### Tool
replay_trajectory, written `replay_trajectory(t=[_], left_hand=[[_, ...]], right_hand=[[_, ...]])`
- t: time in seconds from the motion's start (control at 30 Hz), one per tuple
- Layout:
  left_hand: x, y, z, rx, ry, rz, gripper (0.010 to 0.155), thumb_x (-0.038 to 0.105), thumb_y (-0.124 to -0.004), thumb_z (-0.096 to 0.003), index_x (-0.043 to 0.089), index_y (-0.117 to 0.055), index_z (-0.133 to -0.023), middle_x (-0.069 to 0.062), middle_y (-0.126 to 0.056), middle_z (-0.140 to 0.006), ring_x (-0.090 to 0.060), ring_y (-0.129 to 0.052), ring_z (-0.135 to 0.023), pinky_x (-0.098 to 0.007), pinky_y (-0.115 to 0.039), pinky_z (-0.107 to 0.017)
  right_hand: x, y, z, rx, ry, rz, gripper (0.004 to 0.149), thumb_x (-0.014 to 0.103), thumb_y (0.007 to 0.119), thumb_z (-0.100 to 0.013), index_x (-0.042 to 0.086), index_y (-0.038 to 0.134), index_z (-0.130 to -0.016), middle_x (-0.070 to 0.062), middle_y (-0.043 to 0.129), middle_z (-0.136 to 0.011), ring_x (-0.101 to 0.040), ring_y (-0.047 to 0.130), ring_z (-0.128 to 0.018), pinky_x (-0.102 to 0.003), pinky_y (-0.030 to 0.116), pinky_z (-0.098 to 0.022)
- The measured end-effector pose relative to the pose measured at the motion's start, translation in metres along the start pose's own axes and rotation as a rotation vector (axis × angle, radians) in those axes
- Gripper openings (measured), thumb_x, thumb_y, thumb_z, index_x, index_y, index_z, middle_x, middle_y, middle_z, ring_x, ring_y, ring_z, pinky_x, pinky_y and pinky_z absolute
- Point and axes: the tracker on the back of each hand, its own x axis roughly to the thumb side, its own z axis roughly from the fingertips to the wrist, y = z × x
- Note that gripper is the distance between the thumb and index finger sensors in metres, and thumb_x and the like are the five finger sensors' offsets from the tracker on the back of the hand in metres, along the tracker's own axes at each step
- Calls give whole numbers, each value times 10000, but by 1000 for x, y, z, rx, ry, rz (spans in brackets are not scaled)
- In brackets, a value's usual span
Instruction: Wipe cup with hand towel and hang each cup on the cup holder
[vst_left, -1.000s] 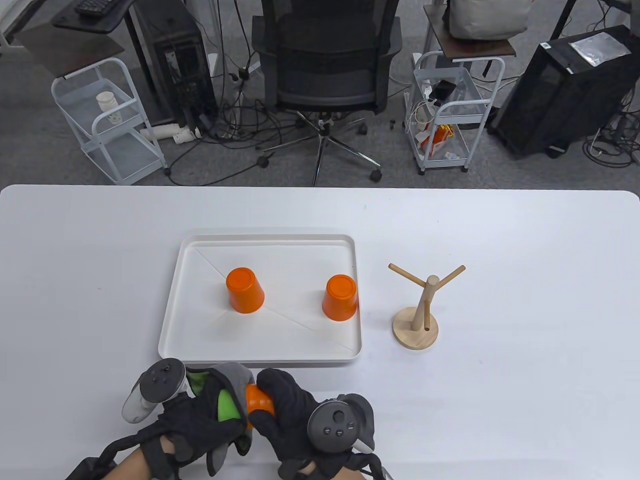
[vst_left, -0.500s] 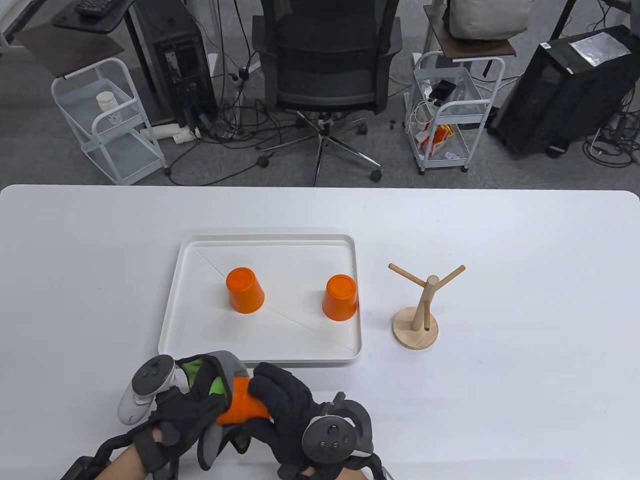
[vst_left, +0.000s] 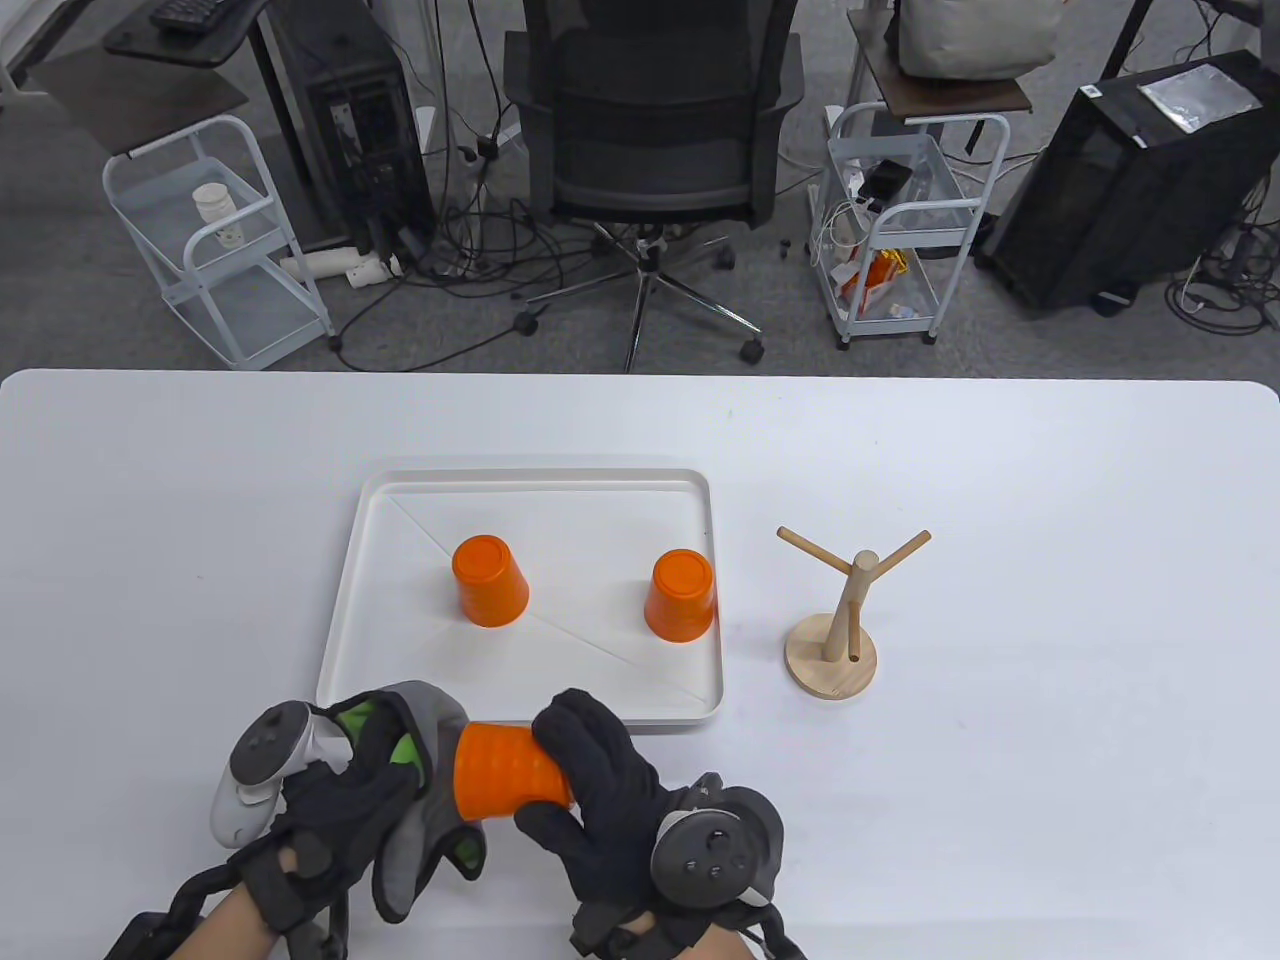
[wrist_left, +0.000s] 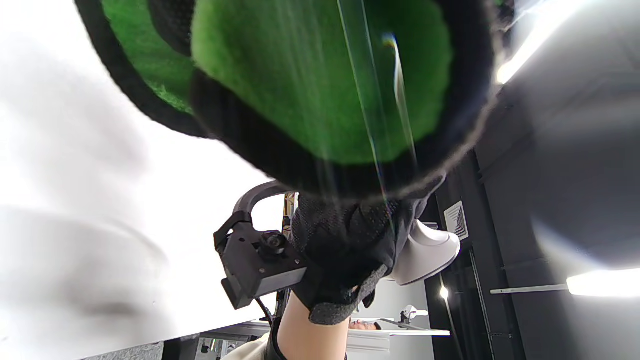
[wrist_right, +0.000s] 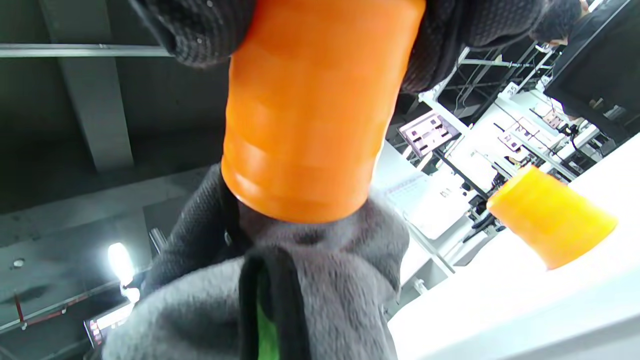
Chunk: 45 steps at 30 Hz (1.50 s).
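Note:
My right hand (vst_left: 590, 790) grips an orange cup (vst_left: 505, 772) lying sideways above the table's near edge. Its open end points left into a grey and green hand towel (vst_left: 425, 800), which my left hand (vst_left: 345, 800) holds bunched against the rim. The right wrist view shows the cup (wrist_right: 305, 110) meeting the grey towel (wrist_right: 280, 300). Green towel cloth (wrist_left: 320, 80) fills the top of the left wrist view. Two more orange cups (vst_left: 489, 580) (vst_left: 681, 596) stand upside down in the white tray (vst_left: 400, 690). The wooden cup holder (vst_left: 840, 620) stands right of the tray with bare pegs.
The white table (vst_left: 1050, 800) ends at its far edge near an office chair (vst_left: 650, 150), two wire carts (vst_left: 225, 240) (vst_left: 895, 220) and computer towers on the floor. The tray's near rim lies just beyond my hands.
The cup has slid out of the towel and more of its orange side now shows. Both hands have shifted slightly away from me, toward the tray, the right also moving right.

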Motion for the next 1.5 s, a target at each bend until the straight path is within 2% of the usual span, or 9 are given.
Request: replay_trajectory(t=[0.17, 0.43, 0.67, 0.83, 0.97, 1.2, 1.5], left_hand=[[2, 2, 1, 15, -6, 10, 806, 738, -568, -489, 503, 26, -982, -2, -134, -1160, -217, -857, -802, -521, -712, -672], [4, 2, 2, 27, -4, 28, 804, 735, -565, -491, 500, 27, -982, -5, -135, -1159, -218, -853, -804, -523, -705, -675], [5, 4, 2, 44, -5, 42, 802, 734, -564, -492, 501, 27, -981, -5, -135, -1158, -217, -852, -804, -522, -704, -677], [5, 4, 3, 46, -1, 65, 800, 730, -565, -494, 499, 25, -983, -6, -139, -1157, -214, -854, -799, -522, -705, -675], [5, 5, 3, 51, 6, 70, 799, 730, -564, -495, 498, 24, -982, -7, -139, -1157, -214, -853, -799, -522, -705, -676], [5, 5, 2, 52, 11, 101, 800, 731, -562, -494, 497, 26, -982, -9, -136, -1156, -217, -851, -802, -526, -700, -678], [4, 6, 2, 56, 20, 112, 799, 732, -560, -494, 495, 27, -982, -11, -136, -1156, -219, -848, -805, -530, -696, -682]], right_hand=[[5, -29, -2, -74, -5, -6, 698, 441, 669, -504, 133, 417, -1077, -297, 480, -1068, -521, 743, -835, -676, 588, -658], [15, -104, -15, -175, 14, 68, 733, 464, 639, -511, 71, 354, -1060, -280, 586, -1054, -510, 797, -789, -668, 618, -641], [8, -171, -31, -225, 109, 191, 691, 457, 627, -514, 97, 408, -1062, -287, 585, -1062, -519, 782, -794, -678, 600, -646], [-10, -215, -41, -304, 229, 187, 669, 440, 634, -514, 119, 443, -1069, -291, 569, -1076, -533, 747, -815, -690, 568, -657], [-27, -244, -48, -339, 325, 252, 658, 422, 646, -513, 133, 457, -1073, -288, 542, -1094, -548, 706, -838, -699, 530, -674], [-64, -276, -54, -409, 524, 197, 643, 372, 688, -511, 163, 472, -1080, -247, 452, -1146, -560, 545, -916, -701, 385, -731], [-105, -289, -51, -439, 727, 146, 636, 358, 694, -519, 208, 458, -1089, -177, 374, -1190, -522, 435, -982, -666, 287, -787]])
